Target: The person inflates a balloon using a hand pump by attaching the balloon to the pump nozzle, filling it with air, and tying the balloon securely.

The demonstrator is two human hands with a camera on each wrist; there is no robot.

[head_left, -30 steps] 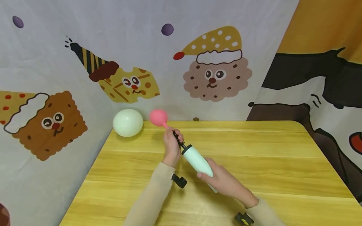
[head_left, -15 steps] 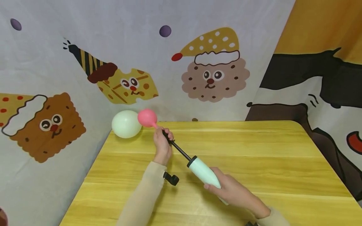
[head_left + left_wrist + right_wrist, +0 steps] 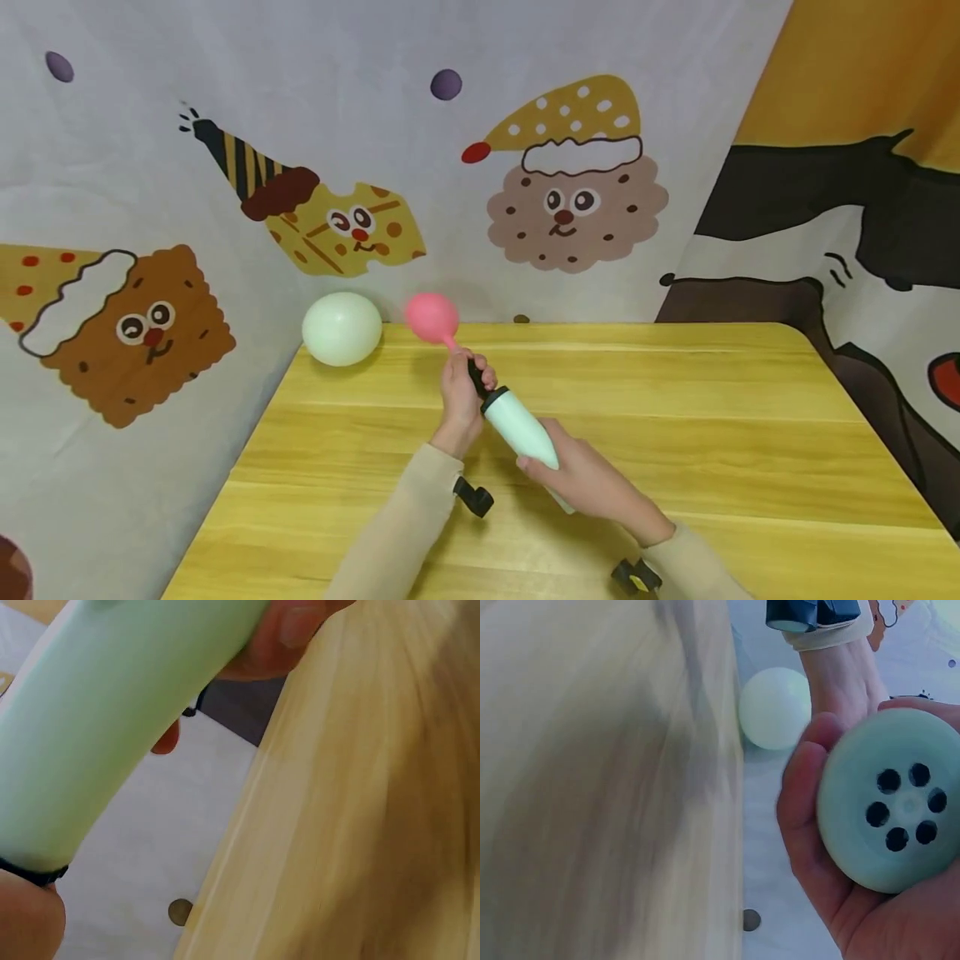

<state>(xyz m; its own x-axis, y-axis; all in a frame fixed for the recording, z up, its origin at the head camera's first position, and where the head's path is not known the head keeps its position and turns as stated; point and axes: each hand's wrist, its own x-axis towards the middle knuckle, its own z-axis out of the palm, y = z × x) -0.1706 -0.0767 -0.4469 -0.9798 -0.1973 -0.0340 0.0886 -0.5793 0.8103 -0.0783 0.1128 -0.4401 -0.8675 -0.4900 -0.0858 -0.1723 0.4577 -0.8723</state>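
A mint-green hand pump (image 3: 520, 427) is held tilted between both hands over the table. My left hand (image 3: 460, 398) grips its black handle end, close to the pump's black collar; the rod is hardly visible. Beyond that hand a small, partly inflated pink balloon (image 3: 432, 317) sticks out, its neck at the fingers and the nozzle hidden. My right hand (image 3: 581, 475) wraps round the lower part of the mint body. In the right wrist view the pump's round end (image 3: 907, 801) faces the camera, with several dark holes in it and fingers curled round its side.
A larger pale green balloon (image 3: 342, 329) rests at the table's back left corner. The wooden table (image 3: 712, 433) meets a hanging cloth (image 3: 360, 75) printed with cartoon snacks at its back and left side. Each sleeve has a black camera mount (image 3: 474, 497) at the wrist.
Half a second ago the rod was drawn out long; now handle and mint body are pushed together. The pink balloon and left hand moved right, the right hand slightly up and left.
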